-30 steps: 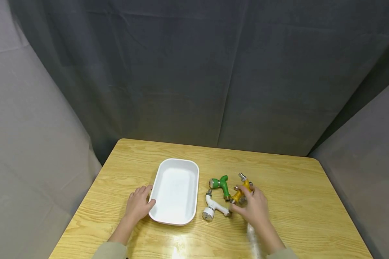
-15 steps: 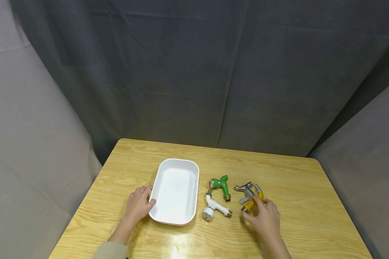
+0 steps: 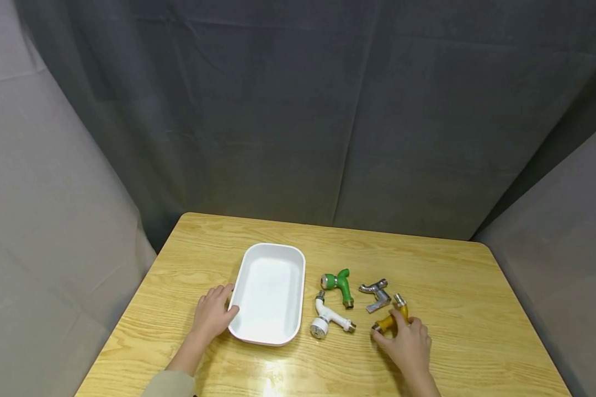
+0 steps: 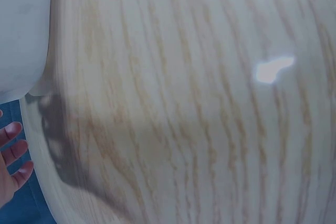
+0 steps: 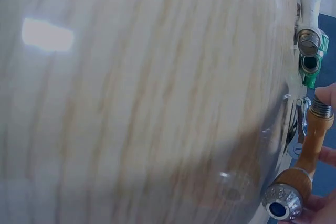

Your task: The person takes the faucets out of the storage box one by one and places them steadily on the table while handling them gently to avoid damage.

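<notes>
My right hand (image 3: 408,343) pinches a yellow tap (image 3: 387,323) between thumb and fingers, low over the table. In the right wrist view the yellow tap (image 5: 313,142) shows its threaded inlet by the thumb and a round chrome knob with a blue centre. A chrome tap (image 3: 380,295) lies just beyond it. To the left are a green tap (image 3: 343,286) and a white tap (image 3: 334,316) with a round white knob. My left hand (image 3: 212,311) rests at the left rim of a white rectangular tray (image 3: 267,292), thumb and fingertips right at its edge.
All of this stands on a light wood-grain table (image 3: 477,314) with rounded far corners. A dark grey curtain (image 3: 298,121) hangs behind it, with paler grey cloth (image 3: 54,220) on both sides.
The right hand has drawn the yellow tap toward me and slightly right, away from the chrome tap, which now lies in full view. The left hand and the tray have not moved.
</notes>
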Motion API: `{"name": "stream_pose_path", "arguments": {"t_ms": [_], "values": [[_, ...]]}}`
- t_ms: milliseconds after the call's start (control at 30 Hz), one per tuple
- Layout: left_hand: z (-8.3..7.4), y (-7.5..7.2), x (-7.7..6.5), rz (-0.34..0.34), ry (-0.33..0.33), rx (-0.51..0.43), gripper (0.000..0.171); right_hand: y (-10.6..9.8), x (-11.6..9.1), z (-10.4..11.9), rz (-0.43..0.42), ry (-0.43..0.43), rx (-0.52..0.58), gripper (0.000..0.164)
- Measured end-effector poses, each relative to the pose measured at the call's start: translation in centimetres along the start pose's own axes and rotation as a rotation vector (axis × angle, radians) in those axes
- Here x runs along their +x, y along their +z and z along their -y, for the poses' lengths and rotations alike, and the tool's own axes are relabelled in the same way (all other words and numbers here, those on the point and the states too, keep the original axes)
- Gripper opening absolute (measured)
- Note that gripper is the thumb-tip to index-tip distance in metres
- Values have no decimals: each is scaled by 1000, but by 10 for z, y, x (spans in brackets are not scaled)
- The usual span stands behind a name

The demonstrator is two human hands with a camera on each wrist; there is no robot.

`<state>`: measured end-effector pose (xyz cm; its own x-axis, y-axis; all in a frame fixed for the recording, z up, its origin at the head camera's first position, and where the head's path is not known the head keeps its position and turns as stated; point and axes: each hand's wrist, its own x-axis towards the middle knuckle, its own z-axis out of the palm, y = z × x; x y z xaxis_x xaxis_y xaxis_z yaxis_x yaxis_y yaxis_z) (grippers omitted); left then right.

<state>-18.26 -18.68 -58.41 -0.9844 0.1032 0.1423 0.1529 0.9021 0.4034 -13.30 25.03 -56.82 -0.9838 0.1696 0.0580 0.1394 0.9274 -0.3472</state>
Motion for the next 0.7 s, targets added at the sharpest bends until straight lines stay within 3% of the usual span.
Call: {"name": "stream_pose_path", "arguments": {"t_ms": [700], "values": [[1, 1, 1, 3, -12, 1, 50, 9, 1, 2, -4, 45, -58, 76]]}}
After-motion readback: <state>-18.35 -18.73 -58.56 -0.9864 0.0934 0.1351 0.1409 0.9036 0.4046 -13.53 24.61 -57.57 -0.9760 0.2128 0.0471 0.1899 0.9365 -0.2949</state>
